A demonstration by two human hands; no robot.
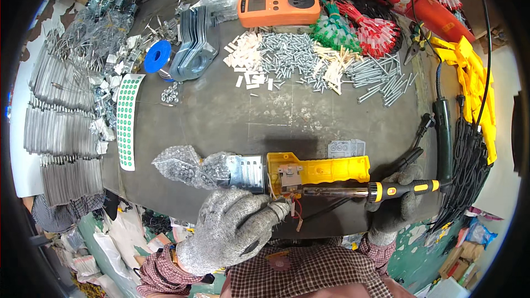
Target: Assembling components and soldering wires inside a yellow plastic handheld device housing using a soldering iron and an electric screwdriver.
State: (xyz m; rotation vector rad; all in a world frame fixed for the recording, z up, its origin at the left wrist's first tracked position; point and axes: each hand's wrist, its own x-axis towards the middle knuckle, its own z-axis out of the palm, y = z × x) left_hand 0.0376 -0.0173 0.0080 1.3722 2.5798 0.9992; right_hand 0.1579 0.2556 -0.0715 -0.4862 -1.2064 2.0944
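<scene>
Grey-gloved, the right grip [407, 203] clasps a soldering iron [397, 190], its tip beside the switch-like part [289, 176] in the yellow shell [338, 170] on the surface [221, 116], the left grip [237, 218] pinching thin wires [300, 211]: apparently soldering, next calling for steady contact.

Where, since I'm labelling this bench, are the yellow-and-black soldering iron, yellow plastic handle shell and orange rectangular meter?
Yellow-and-black soldering iron [380, 191], head view: front of its handle.
Yellow plastic handle shell [332, 171], head view: its long grip.
Orange rectangular meter [282, 6], head view: front face.
</scene>
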